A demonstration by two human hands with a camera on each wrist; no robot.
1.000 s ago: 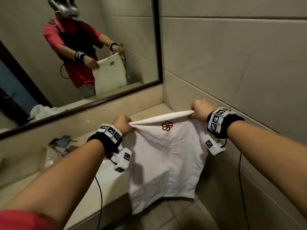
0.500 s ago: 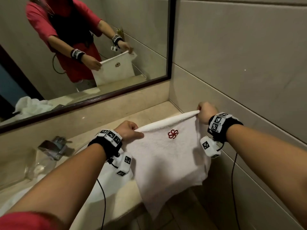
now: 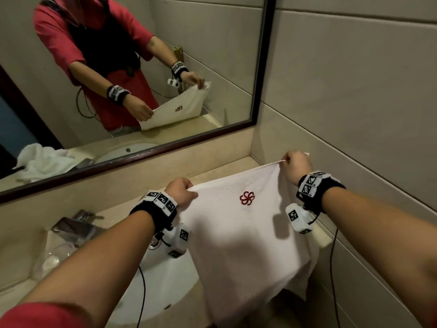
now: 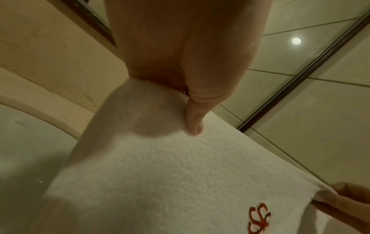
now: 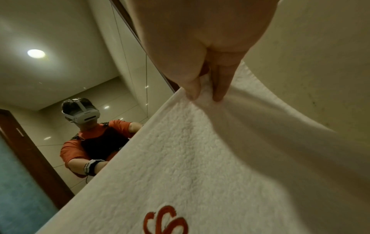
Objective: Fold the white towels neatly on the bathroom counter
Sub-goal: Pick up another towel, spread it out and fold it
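Note:
A white towel (image 3: 238,235) with a red embroidered flower logo (image 3: 247,198) is stretched between both hands over the right end of the beige counter (image 3: 227,169). My left hand (image 3: 181,192) pinches its near-left top corner, thumb on the cloth (image 4: 195,125). My right hand (image 3: 295,165) pinches the far-right top corner close to the wall, with fingertips (image 5: 218,95) on the towel (image 5: 200,166). The towel's lower part drapes over the counter's front edge toward the floor. Its logo (image 4: 260,220) also shows in the left wrist view.
A white sink basin (image 3: 163,280) lies below my left wrist, with a chrome tap (image 3: 75,227) and a clear plastic wrapper (image 3: 50,254) to its left. The mirror (image 3: 132,74) shows another crumpled white towel (image 3: 40,162) further left. The tiled wall (image 3: 354,114) is close on the right.
Both hands have carried the towel forward and lower over the counter. Its top edge now slants from near left to far right, and more cloth lies over the counter's edge.

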